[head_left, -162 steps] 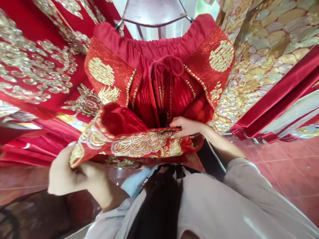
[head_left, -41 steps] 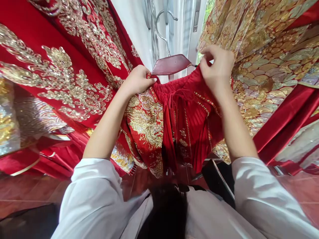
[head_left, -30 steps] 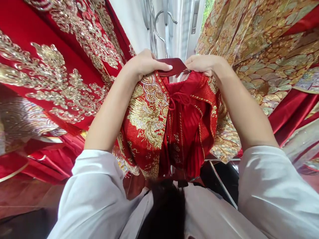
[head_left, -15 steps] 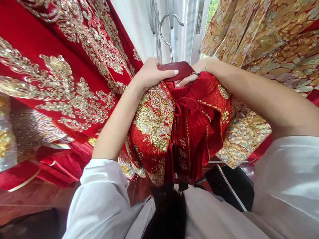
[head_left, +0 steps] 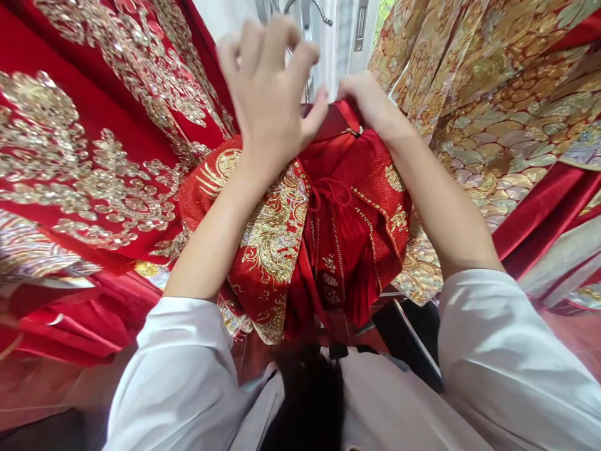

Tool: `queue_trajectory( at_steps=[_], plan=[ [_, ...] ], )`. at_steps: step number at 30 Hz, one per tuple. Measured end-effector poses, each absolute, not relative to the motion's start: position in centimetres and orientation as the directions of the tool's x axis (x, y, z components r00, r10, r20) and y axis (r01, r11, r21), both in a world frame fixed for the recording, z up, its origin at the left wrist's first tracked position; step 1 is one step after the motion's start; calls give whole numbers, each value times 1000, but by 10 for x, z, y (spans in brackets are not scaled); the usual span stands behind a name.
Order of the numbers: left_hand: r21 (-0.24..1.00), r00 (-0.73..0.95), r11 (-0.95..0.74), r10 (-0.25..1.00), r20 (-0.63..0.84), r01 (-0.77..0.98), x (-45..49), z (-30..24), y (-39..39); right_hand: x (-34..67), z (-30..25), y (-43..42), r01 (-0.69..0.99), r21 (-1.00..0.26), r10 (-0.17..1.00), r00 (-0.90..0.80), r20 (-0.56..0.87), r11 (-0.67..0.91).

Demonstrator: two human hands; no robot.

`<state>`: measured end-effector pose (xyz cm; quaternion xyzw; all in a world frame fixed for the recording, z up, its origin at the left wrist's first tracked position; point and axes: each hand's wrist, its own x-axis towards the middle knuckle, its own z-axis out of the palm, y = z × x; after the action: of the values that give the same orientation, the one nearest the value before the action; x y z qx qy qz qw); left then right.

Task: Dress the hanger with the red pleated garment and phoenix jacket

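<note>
In front of me hangs a red embroidered jacket (head_left: 277, 241) with gold bird stitching, its front parted over a pleated red garment (head_left: 361, 244) and a tied red cord (head_left: 328, 191). A metal hanger hook (head_left: 322, 12) rises behind the neckline. My left hand (head_left: 272, 88) is lifted above the jacket's left shoulder, slightly blurred, its fingers apart and curled with nothing in them. At the other side of the collar, my right hand (head_left: 366, 100) grips the red neck edge; its fingertips are partly hidden. A dark red collar panel (head_left: 326, 122) lies between the hands.
A red gown (head_left: 107, 119) with beaded silver-gold trim hangs at left, and a gold-patterned garment (head_left: 488, 106) at right. Behind stands a white door frame (head_left: 359, 31) with a metal latch. A black flat-sided object (head_left: 408, 341) is on the floor below.
My left hand has let go of the collar and risen, its fingers spreading. My right hand has come up over the collar's right side. The jacket's left shoulder now spreads wider.
</note>
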<state>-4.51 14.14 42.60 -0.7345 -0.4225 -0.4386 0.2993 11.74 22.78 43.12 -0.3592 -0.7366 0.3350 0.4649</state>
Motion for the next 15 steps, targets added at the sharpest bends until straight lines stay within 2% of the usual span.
queue_trajectory(
  at_steps=[1,3,6,9,11,12,14,15],
  plan=[
    [-147,357,-498,358,863,855,-39,431,147,116,431,227,222,-794,820,-249,515,566],
    [-214,463,-510,430,775,833,-24,441,160,113,431,226,246,-741,780,-150,608,625],
    [-180,425,-425,598,680,887,-9,451,175,109,428,226,230,-707,731,-35,681,669],
    [-125,396,-425,643,656,897,-7,453,181,111,427,227,64,-690,693,-67,718,721],
    [-83,406,-482,619,672,872,-10,452,183,120,427,227,-31,-754,729,-235,643,656],
    [-59,399,-500,609,686,864,-11,451,184,126,426,227,-33,-812,752,-358,553,582],
    [-32,388,-530,577,719,847,-14,449,185,141,421,227,63,-904,755,-576,313,423],
    [-27,393,-552,558,731,833,-15,448,186,148,417,227,149,-915,752,-626,206,375]
  ],
)
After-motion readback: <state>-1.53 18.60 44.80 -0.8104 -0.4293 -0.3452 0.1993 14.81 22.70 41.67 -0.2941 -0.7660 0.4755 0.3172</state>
